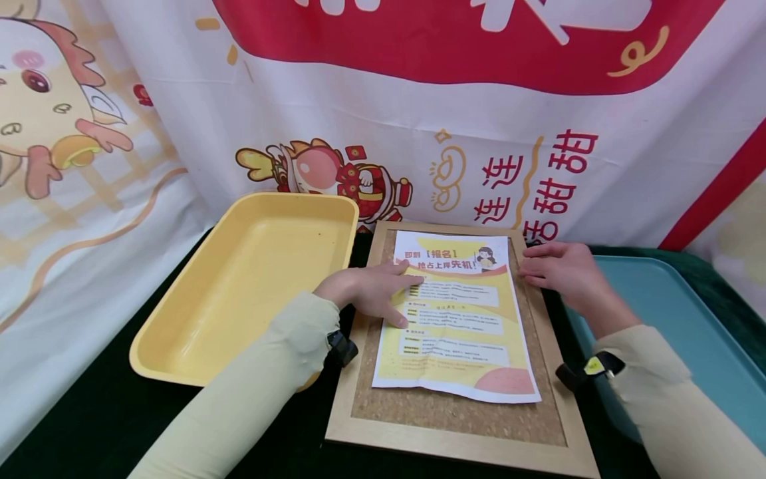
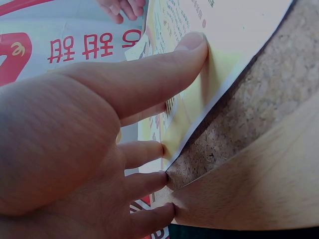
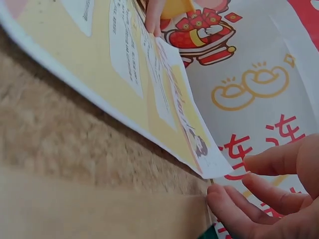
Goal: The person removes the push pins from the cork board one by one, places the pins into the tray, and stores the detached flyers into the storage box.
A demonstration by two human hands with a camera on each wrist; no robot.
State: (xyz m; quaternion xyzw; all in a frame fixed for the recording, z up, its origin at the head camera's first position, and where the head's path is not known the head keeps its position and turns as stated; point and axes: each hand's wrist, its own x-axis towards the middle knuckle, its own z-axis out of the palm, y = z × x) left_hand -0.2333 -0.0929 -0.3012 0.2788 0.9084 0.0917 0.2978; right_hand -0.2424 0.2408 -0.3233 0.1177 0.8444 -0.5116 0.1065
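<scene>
A yellow and white printed paper sheet (image 1: 455, 346) lies on a cork board (image 1: 479, 419) with a light wooden frame (image 1: 431, 442). Its lower edge lifts slightly in a gentle wave. My left hand (image 1: 380, 293) presses the sheet's left side, fingers and thumb spread; in the left wrist view the thumb (image 2: 174, 64) rests on the paper. At the frame's upper right is my right hand (image 1: 556, 276). In the right wrist view its thumb and index fingertips (image 3: 254, 164) are close together beside the sheet's corner; I cannot tell whether something small is between them.
A yellow tray (image 1: 257, 286) stands left of the board, and a blue tray (image 1: 670, 319) lies to the right, partly behind the right arm. Dark green cloth (image 1: 287, 432) covers the table. A printed white and red banner (image 1: 359, 100) hangs behind.
</scene>
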